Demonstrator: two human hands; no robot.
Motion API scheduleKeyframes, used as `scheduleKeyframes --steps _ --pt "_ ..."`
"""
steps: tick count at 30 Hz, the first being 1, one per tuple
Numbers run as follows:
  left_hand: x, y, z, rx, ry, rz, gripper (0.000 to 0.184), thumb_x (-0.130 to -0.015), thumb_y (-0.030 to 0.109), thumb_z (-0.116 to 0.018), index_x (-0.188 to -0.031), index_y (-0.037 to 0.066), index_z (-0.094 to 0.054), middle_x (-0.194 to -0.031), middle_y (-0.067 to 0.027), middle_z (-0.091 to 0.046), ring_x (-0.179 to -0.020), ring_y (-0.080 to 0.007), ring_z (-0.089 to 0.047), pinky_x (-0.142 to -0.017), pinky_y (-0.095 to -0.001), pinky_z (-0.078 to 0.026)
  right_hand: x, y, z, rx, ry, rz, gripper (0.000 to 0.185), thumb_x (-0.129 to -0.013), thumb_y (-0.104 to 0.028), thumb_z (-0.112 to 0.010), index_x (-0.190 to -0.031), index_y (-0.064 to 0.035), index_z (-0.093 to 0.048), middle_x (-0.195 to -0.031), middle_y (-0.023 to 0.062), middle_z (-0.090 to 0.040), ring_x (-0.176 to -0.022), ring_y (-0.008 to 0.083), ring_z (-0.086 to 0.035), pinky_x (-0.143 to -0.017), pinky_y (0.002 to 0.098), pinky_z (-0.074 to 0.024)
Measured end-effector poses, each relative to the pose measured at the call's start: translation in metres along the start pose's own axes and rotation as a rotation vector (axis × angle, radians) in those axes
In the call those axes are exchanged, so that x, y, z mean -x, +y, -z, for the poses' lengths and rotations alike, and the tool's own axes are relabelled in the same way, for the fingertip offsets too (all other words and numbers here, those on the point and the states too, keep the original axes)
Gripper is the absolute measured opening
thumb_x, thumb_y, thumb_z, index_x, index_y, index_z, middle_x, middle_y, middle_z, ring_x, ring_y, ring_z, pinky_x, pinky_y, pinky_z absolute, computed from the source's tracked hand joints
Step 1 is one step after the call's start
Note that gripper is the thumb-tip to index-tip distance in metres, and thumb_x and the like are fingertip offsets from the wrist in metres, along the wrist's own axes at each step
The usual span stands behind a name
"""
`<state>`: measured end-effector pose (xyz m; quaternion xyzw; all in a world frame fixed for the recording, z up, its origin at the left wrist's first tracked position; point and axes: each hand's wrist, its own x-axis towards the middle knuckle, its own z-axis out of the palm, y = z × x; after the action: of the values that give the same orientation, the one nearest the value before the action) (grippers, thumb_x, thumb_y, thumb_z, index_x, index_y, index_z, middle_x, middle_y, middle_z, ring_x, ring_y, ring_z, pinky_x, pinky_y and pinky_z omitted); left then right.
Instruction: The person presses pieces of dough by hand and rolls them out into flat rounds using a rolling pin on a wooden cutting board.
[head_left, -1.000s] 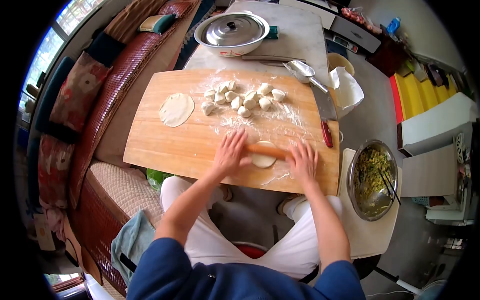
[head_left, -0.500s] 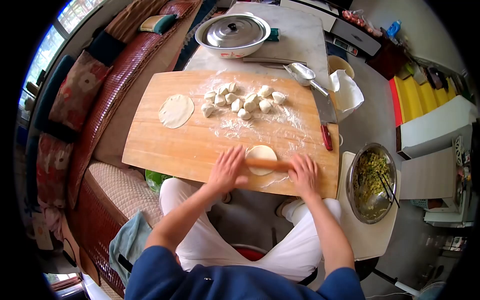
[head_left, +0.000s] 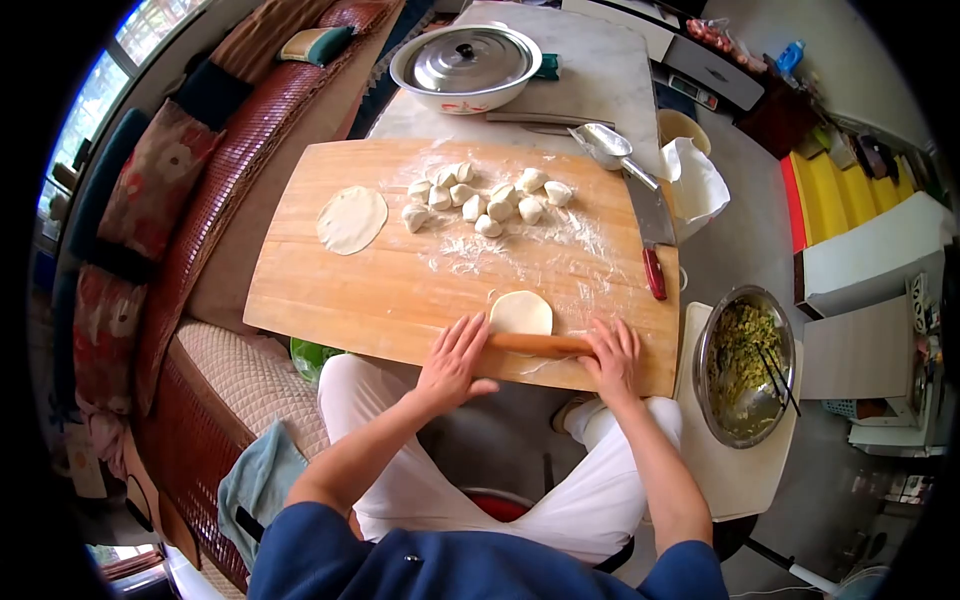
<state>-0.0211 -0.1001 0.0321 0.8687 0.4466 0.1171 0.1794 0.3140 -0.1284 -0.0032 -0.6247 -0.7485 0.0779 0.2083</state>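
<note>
A wooden rolling pin (head_left: 540, 346) lies across the near edge of a round dough wrapper (head_left: 521, 313) on the wooden board. My left hand (head_left: 452, 365) rests over the pin's left end, open, with its fingers stretched forward and thumb out. At the right end, my right hand (head_left: 613, 360) lies open in the same way, fingers extended over the pin. Both palms hide the pin's ends. Farther left on the board is a larger rolled wrapper (head_left: 352, 220). Several floured dough pieces (head_left: 500, 204) are grouped beyond the pin.
A cleaver (head_left: 652, 240) with a red handle lies along the board's (head_left: 330, 300) right edge. Near it is a metal scoop (head_left: 606, 145). A lidded pot (head_left: 466, 70) stands behind. To the right, a steel bowl (head_left: 745, 430) holds chopped filling and chopsticks. Loose flour dusts the board.
The rolling pin has come toward me, from across the wrapper's middle to its near edge. Both hands moved back with it, and more of the wrapper shows.
</note>
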Motion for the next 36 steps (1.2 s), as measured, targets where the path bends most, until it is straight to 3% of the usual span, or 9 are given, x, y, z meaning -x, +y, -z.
scheduleKeyframes --steps 9,12,15,19,22,26,32,35,36 --pt "-0.118 -0.067 -0.01 -0.016 0.166 0.298 0.092 -0.089 0.063 -0.056 -0.154 0.004 -0.028 -0.163 -0.015 -0.025 -0.15 -0.0342 -0.023 -0.12 -0.0496 -0.022 -0.096 0.012 -0.017 0.063 -0.025 -0.036 0.036 -0.09 -0.036 -0.068 -0.124 -0.0253 -0.067 -0.149 -0.0018 -0.049 -0.144 0.0298 -0.034 -0.118 0.058 -0.0202" --pt "-0.065 -0.045 -0.021 -0.059 0.098 0.086 0.089 -0.09 0.063 -0.054 -0.153 0.005 -0.031 -0.162 -0.0159 -0.026 -0.149 -0.0344 -0.024 -0.12 -0.0481 -0.022 -0.057 0.013 -0.002 0.076 0.01 0.034 0.036 -0.086 -0.029 -0.072 -0.12 -0.0203 -0.067 -0.136 0.0009 -0.058 -0.133 0.0294 -0.046 -0.112 0.0529 -0.0309" --pt "-0.033 -0.025 -0.011 -0.045 0.073 0.046 0.079 -0.09 0.049 -0.063 -0.15 0.005 -0.036 -0.157 -0.0178 -0.032 -0.145 -0.0366 -0.031 -0.117 -0.0482 -0.028 -0.033 -0.004 0.021 0.018 -0.067 0.067 0.036 -0.083 -0.02 -0.074 -0.117 -0.0142 -0.067 -0.125 0.0062 -0.062 -0.119 0.0311 -0.055 -0.102 0.0466 -0.0415" --pt "-0.055 -0.039 -0.008 0.361 0.499 0.319 0.062 -0.079 0.01 -0.075 -0.136 0.002 -0.05 -0.135 -0.0206 -0.05 -0.121 -0.0402 -0.05 -0.103 -0.0472 -0.042 -0.03 0.005 0.027 -0.145 0.062 -0.069 0.036 -0.082 -0.015 -0.073 -0.116 -0.0069 -0.064 -0.113 0.0131 -0.064 -0.105 0.0352 -0.061 -0.088 0.0431 -0.0496" --pt "-0.078 -0.021 -0.011 0.386 0.23 0.475 0.057 -0.076 0.01 -0.077 -0.129 0.002 -0.056 -0.126 -0.0207 -0.055 -0.114 -0.0401 -0.054 -0.098 -0.0462 -0.046 -0.03 0.042 0.007 -0.148 0.269 -0.198 0.037 -0.085 -0.015 -0.07 -0.118 -0.0018 -0.061 -0.109 0.0174 -0.064 -0.101 0.0386 -0.062 -0.083 0.0457 -0.051" --pt "-0.108 0.005 -0.019 0.152 0.242 0.387 0.047 -0.07 0.014 -0.082 -0.112 0.001 -0.066 -0.113 -0.0204 -0.062 -0.103 -0.039 -0.06 -0.089 -0.0446 -0.051 -0.033 0.057 -0.028 -0.133 0.376 -0.255 0.036 -0.085 -0.016 -0.071 -0.116 -0.0019 -0.06 -0.107 0.0159 -0.062 -0.1 0.0373 -0.06 -0.083 0.0464 -0.0499" --pt "-0.11 -0.01 -0.015 0.692 -0.06 0.542 0.027 -0.073 0.01 -0.076 -0.098 0.004 -0.068 -0.079 -0.0117 -0.067 -0.072 -0.0261 -0.068 -0.067 -0.0367 -0.055 -0.034 0.046 -0.019 -0.035 0.359 -0.186 0.04 -0.083 -0.016 -0.072 -0.119 -0.0035 -0.059 -0.106 0.0155 -0.06 -0.1 0.0366 -0.058 -0.083 0.0468 -0.049" --pt "-0.096 -0.029 0.029 0.924 0.252 0.407 0.023 -0.075 0.008 -0.075 -0.094 0.0 -0.065 -0.084 -0.0093 -0.065 -0.069 -0.0173 -0.064 -0.06 -0.0303 -0.052 -0.034 0.044 -0.019 -0.051 0.362 -0.202 0.04 -0.084 -0.015 -0.071 -0.12 -0.004 -0.058 -0.105 0.0157 -0.06 -0.099 0.0372 -0.058 -0.082 0.0471 -0.049" --pt "-0.097 -0.039 0.041 0.579 0.443 0.272 0.017 -0.078 0.006 -0.074 -0.092 0.003 -0.065 -0.085 -0.0044 -0.062 -0.068 -0.0129 -0.06 -0.056 -0.0276 -0.048 -0.033 0.043 -0.02 -0.053 0.354 -0.213 0.04 -0.085 -0.016 -0.071 -0.12 -0.004 -0.058 -0.105 0.0156 -0.06 -0.099 0.0372 -0.059 -0.082 0.0471 -0.049"
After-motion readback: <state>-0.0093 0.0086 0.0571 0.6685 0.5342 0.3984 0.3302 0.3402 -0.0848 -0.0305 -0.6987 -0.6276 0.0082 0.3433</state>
